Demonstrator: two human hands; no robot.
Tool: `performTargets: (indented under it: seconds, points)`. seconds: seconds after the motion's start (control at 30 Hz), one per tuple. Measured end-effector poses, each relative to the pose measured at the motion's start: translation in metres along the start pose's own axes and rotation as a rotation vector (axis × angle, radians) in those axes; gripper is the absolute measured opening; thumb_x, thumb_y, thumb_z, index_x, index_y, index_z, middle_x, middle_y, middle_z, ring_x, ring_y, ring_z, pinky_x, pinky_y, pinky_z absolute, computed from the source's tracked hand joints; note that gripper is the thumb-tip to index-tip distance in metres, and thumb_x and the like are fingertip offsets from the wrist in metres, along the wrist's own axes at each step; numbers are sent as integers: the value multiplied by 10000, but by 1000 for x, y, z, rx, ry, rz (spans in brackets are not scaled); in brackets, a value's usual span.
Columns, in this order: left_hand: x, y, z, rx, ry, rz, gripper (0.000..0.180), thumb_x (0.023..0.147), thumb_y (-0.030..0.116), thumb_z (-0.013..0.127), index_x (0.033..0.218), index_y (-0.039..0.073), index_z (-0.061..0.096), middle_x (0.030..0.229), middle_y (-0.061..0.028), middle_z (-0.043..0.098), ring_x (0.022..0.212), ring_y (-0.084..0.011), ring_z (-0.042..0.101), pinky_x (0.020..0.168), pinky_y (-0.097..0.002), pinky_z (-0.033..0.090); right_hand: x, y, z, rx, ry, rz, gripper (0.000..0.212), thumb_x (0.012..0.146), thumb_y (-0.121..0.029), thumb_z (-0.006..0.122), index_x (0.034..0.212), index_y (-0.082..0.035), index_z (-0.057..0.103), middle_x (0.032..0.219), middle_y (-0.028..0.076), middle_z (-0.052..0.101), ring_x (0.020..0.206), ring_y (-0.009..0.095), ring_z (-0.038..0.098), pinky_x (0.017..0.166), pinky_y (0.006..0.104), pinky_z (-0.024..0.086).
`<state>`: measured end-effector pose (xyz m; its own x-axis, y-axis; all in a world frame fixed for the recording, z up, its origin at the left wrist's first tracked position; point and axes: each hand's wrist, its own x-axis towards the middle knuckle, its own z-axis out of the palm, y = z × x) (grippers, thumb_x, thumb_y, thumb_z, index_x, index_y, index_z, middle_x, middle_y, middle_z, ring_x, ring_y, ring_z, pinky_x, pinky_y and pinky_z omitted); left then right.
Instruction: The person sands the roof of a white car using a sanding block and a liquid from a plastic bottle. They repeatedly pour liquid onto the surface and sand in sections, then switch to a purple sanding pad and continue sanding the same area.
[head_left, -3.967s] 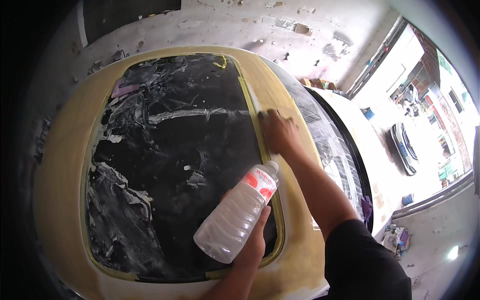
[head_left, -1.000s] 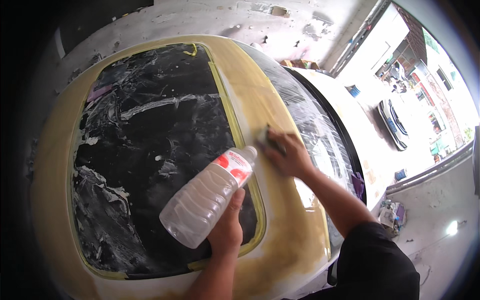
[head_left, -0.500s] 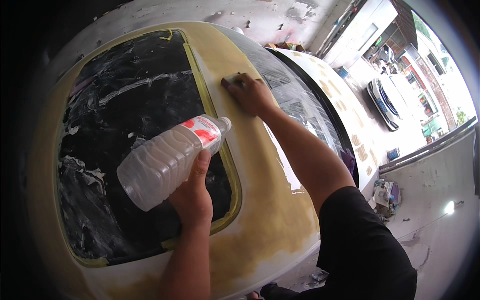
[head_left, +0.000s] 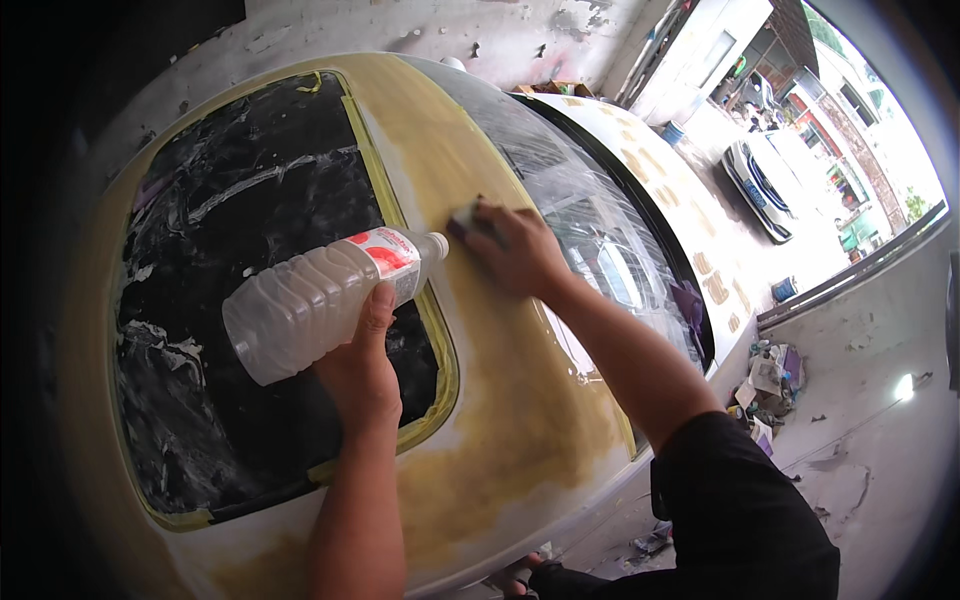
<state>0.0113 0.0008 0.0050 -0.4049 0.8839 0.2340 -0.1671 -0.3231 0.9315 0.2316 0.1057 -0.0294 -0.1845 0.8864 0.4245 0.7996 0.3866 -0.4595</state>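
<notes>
My left hand [head_left: 362,380] is wrapped round a large clear plastic bottle [head_left: 305,305] with a red and white label. The bottle lies tilted over the dark sunroof area, its capped-looking neck pointing right toward my other hand. My right hand [head_left: 522,248] presses a small greyish pad [head_left: 466,216], probably a sanding block, onto the car roof [head_left: 510,410]; my fingers hide most of it. The roof strip there is patchy yellow-brown and white, with a wet sheen. Yellow masking tape [head_left: 447,385] edges the black film-covered sunroof [head_left: 260,220].
Beyond the roof are the film-covered windscreen [head_left: 590,215] and a white bonnet [head_left: 640,160] with tan patches. A white car [head_left: 765,185] stands outside the doorway. Boxes and litter [head_left: 765,390] lie by the wall at right.
My right hand has slid nearer to me along the roof strip with the pad. The bottle stays in my left hand, tilted slightly less. The view has shifted a little.
</notes>
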Motion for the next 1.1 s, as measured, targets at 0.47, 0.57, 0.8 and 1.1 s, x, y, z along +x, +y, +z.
performTargets:
  seconds: [0.47,0.57,0.8,1.1]
  points:
    - [-1,10,3,-4,17,-136,522,914,347,738,1306,48,566,1190,-57,637,1020,-149,624,783,-265,501,-185,-35,-73,55,-7,-216,461,816,-213,812,1197,-31,628,1287,165,663,1143,373,634,946,437,531]
    - [-2,6,2,10,-4,-115,508,919,350,731,1297,50,574,1182,-52,638,1002,-142,623,769,-264,494,-103,-12,-46,22,12,-84,464,879,-301,748,1243,-47,612,1208,179,679,1118,388,624,947,455,525]
    - [1,4,-1,26,-48,-60,493,917,355,731,1276,47,591,1161,-45,646,963,-126,619,756,-257,483,10,17,-8,-47,-65,322,453,948,-457,581,1162,-61,632,1039,229,700,1047,448,606,892,524,502]
    - [-1,5,2,13,-40,-93,521,906,366,748,1277,38,585,1151,-51,647,949,-132,617,748,-255,485,-186,-44,-76,-8,42,-39,450,846,-186,765,1222,2,604,1236,197,671,1098,398,629,943,461,524]
